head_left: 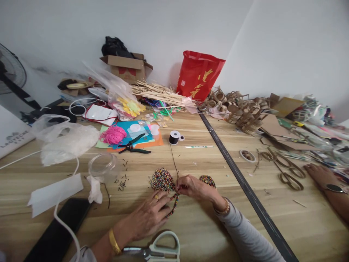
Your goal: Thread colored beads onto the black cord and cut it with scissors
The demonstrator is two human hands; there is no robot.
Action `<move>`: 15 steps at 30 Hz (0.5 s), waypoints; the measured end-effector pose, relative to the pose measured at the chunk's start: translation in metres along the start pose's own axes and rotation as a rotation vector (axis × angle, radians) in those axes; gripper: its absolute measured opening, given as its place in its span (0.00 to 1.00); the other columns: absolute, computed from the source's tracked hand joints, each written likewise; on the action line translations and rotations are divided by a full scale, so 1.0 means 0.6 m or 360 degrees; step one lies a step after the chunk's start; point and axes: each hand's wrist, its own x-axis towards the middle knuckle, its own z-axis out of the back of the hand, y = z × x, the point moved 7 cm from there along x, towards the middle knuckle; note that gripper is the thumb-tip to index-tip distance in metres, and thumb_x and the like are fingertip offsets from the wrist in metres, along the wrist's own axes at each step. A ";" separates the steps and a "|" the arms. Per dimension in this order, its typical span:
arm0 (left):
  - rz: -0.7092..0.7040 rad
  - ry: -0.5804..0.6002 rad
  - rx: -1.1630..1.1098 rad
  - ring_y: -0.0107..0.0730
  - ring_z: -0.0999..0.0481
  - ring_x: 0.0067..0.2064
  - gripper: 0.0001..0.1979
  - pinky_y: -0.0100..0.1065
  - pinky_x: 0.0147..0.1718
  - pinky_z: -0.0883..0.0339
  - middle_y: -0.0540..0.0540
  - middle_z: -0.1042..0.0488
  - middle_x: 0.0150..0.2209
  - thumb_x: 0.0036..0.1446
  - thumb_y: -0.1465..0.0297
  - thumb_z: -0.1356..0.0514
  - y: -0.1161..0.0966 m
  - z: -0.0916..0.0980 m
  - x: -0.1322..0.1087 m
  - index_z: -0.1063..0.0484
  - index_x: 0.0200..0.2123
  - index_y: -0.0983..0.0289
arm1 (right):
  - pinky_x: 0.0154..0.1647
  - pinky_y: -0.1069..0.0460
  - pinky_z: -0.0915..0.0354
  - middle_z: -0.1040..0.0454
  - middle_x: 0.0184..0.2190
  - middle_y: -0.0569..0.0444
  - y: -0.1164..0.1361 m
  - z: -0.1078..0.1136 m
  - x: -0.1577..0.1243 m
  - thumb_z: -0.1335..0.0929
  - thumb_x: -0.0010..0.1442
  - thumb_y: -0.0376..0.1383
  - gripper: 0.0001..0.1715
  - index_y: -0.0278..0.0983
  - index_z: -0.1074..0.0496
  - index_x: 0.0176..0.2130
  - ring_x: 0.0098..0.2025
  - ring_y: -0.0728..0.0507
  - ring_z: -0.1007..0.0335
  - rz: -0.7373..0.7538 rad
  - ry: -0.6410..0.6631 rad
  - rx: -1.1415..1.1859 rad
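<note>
A loose heap of small multicoloured beads point(163, 179) lies on the wooden table. My left hand point(149, 214), with a ring and a gold bracelet, rests with fingers stretched out at the heap's near edge. Under its fingertips runs a strand of strung beads point(174, 207). My right hand point(195, 187) pinches thin dark cord point(173, 160) beside the heap; the exact fingertip grip is too small to make out. That cord leads back to a spool of black cord point(174, 138). Partly behind my right hand lies a coil of strung beads point(208, 179).
Pale-handled scissors point(165, 248) lie near my left wrist, and a dark phone point(58, 233) is further left. Pliers point(133, 145) and pink yarn point(113, 135) sit behind. A dark strip point(240, 173) crosses the table; another person's hand point(319, 175) rests at right.
</note>
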 end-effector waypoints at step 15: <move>0.0056 -0.0007 -0.0119 0.40 0.34 0.56 0.09 0.43 0.53 0.36 0.58 0.27 0.47 0.62 0.76 0.48 0.005 0.014 -0.009 0.28 0.40 0.63 | 0.34 0.56 0.40 0.28 0.31 0.54 0.023 0.002 -0.010 0.37 0.60 0.24 0.11 0.35 0.28 0.33 0.33 0.49 0.34 -0.0002 0.0200 -0.0301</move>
